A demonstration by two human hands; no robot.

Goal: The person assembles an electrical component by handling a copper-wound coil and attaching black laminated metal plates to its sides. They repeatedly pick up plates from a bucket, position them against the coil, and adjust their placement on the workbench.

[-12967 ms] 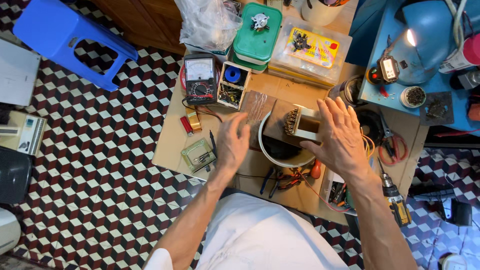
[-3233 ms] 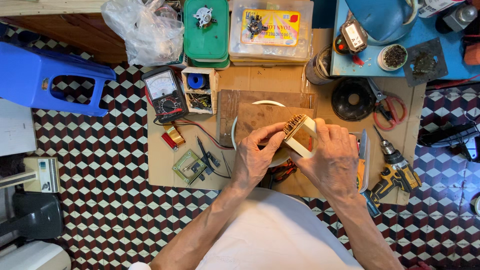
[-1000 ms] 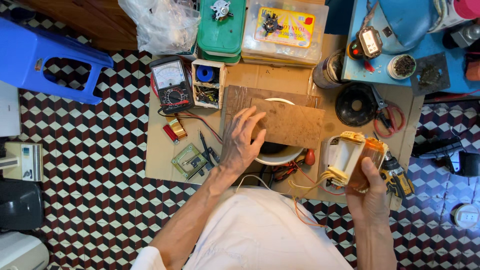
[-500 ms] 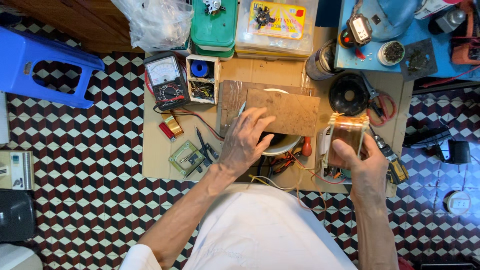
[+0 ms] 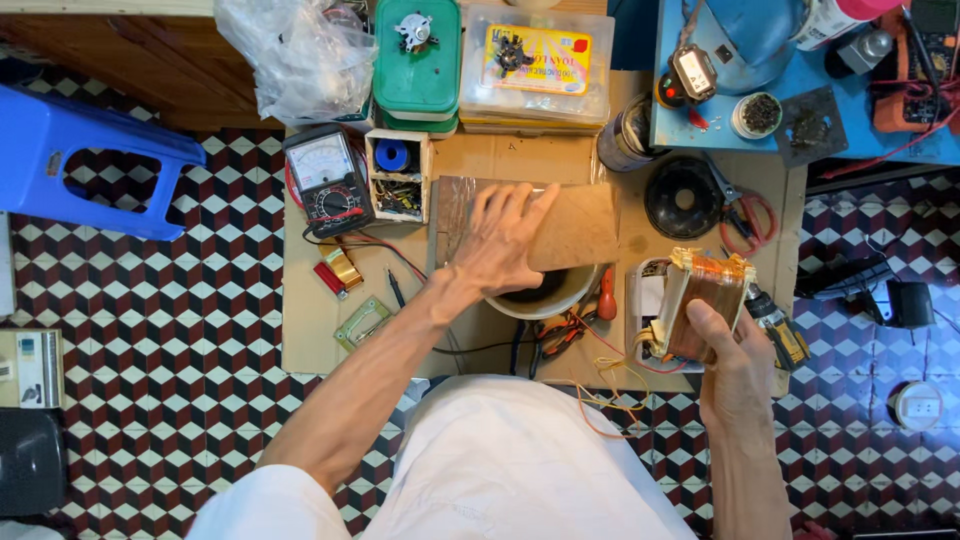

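Pressing left hand (image 5: 500,245) on board (image 5: 575,230), right hand (image 5: 735,365) gripping transformer (image 5: 705,300)

Left hand (image 5: 503,240) flat on wooden board (image 5: 575,225) over white bowl (image 5: 560,297), right hand (image 5: 735,362) gripping copper-wound transformer (image 5: 705,300)

L. arm is stretched fwd, bare forearm angled up to the right, wrist straight; left hand (image 5: 503,240) is laid flat, palm down, fingers extended and slightly spread. Right hand (image 5: 735,365) is raised at the right side, fingers curled in a grip, thumb pressed up, forearm held near vertical.
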